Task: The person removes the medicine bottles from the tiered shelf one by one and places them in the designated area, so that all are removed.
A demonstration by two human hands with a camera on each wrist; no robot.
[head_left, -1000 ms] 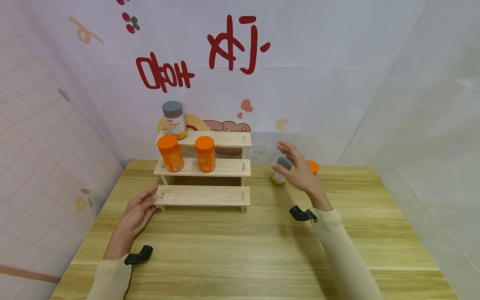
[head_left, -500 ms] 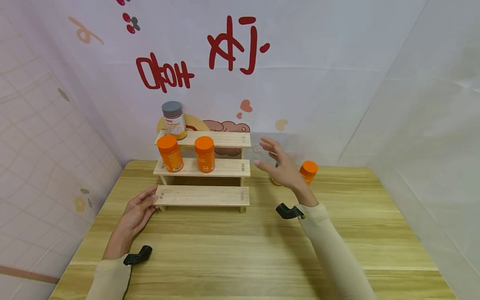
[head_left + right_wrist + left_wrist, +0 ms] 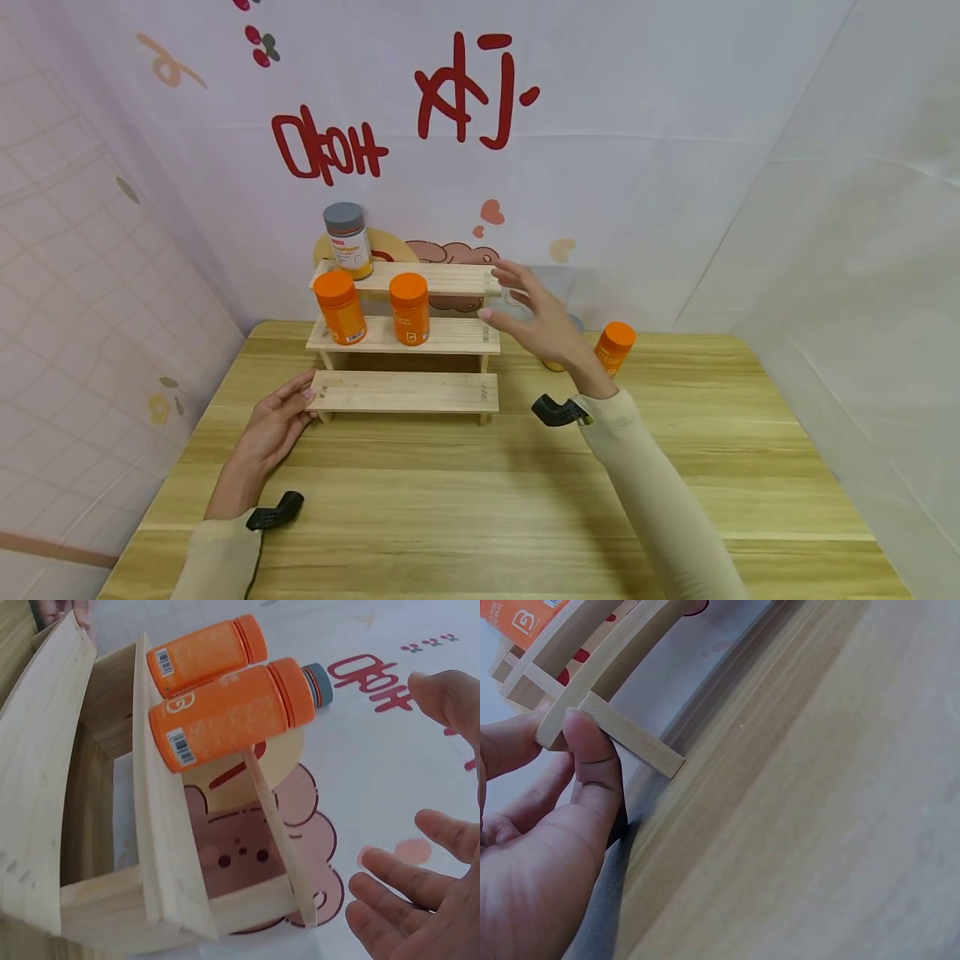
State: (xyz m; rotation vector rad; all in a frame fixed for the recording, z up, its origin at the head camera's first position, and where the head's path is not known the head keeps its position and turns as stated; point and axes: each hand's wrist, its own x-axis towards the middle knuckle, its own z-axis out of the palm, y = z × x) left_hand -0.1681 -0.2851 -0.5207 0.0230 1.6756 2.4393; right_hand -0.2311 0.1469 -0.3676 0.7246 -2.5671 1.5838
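Note:
A three-tier wooden display shelf (image 3: 420, 392) stands on the table. My left hand (image 3: 273, 423) pinches the left end of its bottom board; in the left wrist view the thumb (image 3: 592, 746) lies against the board's edge. With fingers spread and nothing in them, my right hand (image 3: 551, 329) hovers by the shelf's right end. Two orange jars, one at left (image 3: 341, 308) and another jar (image 3: 409, 308) beside it, stand upright on the middle tier. On the top tier's left is a grey-lidded jar (image 3: 348, 242). In the right wrist view, the open fingers (image 3: 401, 877) are apart from the boards.
An orange jar (image 3: 615, 346) stands on the table (image 3: 480, 517) at right. Partly hidden behind my right hand is another grey-lidded jar (image 3: 553, 365). A white printed backdrop (image 3: 637, 167) rises behind and at both sides.
My right hand has moved left, from in front of the jars on the table to the shelf's right end, uncovering the orange jar there. The left hand has stayed in place.

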